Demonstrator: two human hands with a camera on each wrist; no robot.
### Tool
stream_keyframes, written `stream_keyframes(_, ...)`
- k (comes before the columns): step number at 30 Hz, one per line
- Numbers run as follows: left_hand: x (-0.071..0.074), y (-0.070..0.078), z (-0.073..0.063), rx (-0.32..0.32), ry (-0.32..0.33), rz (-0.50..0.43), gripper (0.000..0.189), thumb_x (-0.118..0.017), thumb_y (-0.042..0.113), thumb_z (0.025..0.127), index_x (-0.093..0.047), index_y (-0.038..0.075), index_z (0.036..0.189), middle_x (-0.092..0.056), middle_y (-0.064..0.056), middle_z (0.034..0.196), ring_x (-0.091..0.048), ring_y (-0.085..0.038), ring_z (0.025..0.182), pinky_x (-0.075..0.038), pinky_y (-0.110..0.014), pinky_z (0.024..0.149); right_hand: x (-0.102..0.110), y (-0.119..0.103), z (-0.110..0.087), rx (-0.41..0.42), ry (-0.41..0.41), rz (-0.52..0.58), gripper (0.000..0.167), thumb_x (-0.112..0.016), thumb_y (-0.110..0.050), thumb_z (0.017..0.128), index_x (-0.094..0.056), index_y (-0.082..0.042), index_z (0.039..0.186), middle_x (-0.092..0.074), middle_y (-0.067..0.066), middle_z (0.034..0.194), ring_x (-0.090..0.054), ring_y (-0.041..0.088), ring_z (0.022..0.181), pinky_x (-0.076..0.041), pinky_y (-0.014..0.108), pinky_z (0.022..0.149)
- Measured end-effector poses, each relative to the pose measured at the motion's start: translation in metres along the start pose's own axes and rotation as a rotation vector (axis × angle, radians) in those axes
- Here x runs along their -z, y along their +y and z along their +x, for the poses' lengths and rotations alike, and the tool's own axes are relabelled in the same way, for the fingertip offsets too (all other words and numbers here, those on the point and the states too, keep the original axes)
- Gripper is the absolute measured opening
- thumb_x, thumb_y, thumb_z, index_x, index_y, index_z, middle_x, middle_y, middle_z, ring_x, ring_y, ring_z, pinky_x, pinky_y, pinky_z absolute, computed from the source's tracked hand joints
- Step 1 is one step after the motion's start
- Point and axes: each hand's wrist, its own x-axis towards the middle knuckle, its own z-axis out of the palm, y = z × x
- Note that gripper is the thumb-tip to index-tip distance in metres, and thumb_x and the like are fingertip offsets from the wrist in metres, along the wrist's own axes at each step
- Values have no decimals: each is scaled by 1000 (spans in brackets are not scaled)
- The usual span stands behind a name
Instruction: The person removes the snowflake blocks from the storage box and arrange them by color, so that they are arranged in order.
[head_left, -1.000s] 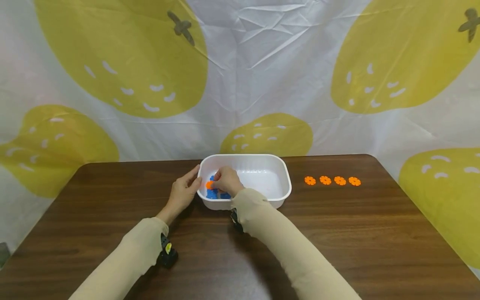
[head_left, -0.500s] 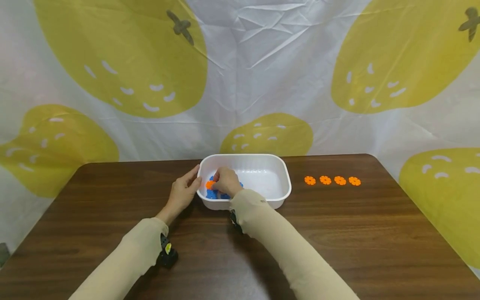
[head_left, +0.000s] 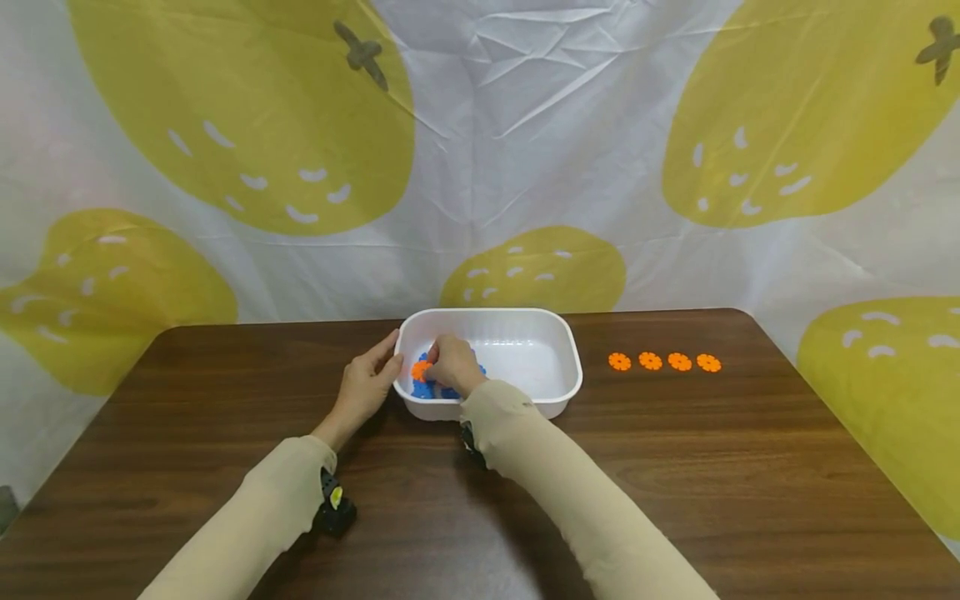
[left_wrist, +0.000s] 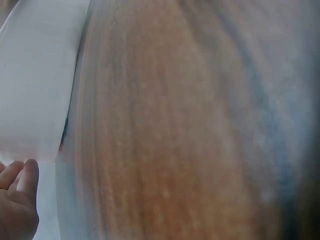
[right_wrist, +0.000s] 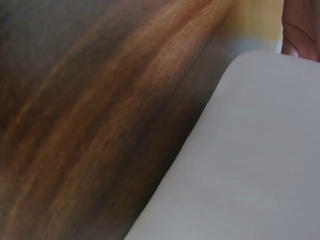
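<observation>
A white plastic tub (head_left: 487, 409) stands near the table's back edge. My left hand (head_left: 362, 390) rests its fairly straight fingers against the tub's left end, also seen with the tub wall (left_wrist: 37, 80) in the left wrist view. My right hand (head_left: 456, 363) reaches down inside the tub's left part. Its thumb and fingers pinch an orange flower-shaped disc (head_left: 419, 371) with notched edges. Several blue discs (head_left: 423, 389) of the same kind lie beneath and around it, partly hidden by the hand. In the right wrist view the tub's side hides most of that hand (right_wrist: 302, 30).
Right of the tub, a row of orange notched discs (head_left: 650, 361) lies flat on the dark wooden table (head_left: 420, 533). A white cloth (head_left: 540, 167) printed with yellow fruit hangs behind the table.
The orange disc in my right hand has turned and shifted slightly among the blue ones; more blue shows right of the hand than a second ago. My left hand stays put.
</observation>
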Motion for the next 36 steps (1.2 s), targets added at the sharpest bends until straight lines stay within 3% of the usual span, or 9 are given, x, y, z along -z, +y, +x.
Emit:
stream_keyframes(10, -1, 2, 0, 15, -19, -8, 45, -55, 15, 93, -48, 6, 137, -60, -20, 123, -59, -29, 110, -48, -42, 95, 2, 2, 0, 34, 58, -38, 18, -77, -4, 70, -61, -3, 78, -62, 8, 79, -51, 19, 72, -42, 25, 66)
stream_keyframes(20, -2, 1, -1, 12, -10, 3, 45, -55, 15, 93, -48, 5, 137, -60, -21, 122, -60, -31, 109, -47, -42, 95, 6, 7, -3, 17, 58, 196, 15, -72, 1, 73, -60, 3, 81, -53, 2, 58, -49, 10, 47, -43, 17, 45)
stream_keyframes(26, -1, 1, -1, 21, -21, 3, 46, -55, 15, 94, -47, 5, 138, -57, -20, 127, -58, -31, 114, -46, -42, 97, 14, 10, -6, 24, 47, 294, 16, -69, 2, 77, -59, 4, 89, -59, 5, 64, -54, 10, 50, -44, 15, 46)
stream_keyframes(31, -1, 1, -1, 34, -22, -2, 46, -55, 15, 94, -47, 6, 138, -58, -20, 126, -58, -30, 114, -46, -41, 97, 24, 12, -10, 51, 75, 302, 17, -69, 0, 79, -60, 4, 92, -62, 8, 68, -51, 7, 50, -42, 16, 47)
stream_keyframes(36, 0, 2, 0, 38, -19, 1, 46, -55, 15, 94, -47, 5, 138, -56, -19, 129, -57, -30, 116, -46, -40, 97, 36, 14, -14, 26, 69, 318, 17, -69, -3, 81, -61, 3, 95, -62, 7, 72, -51, 9, 53, -47, 19, 50)
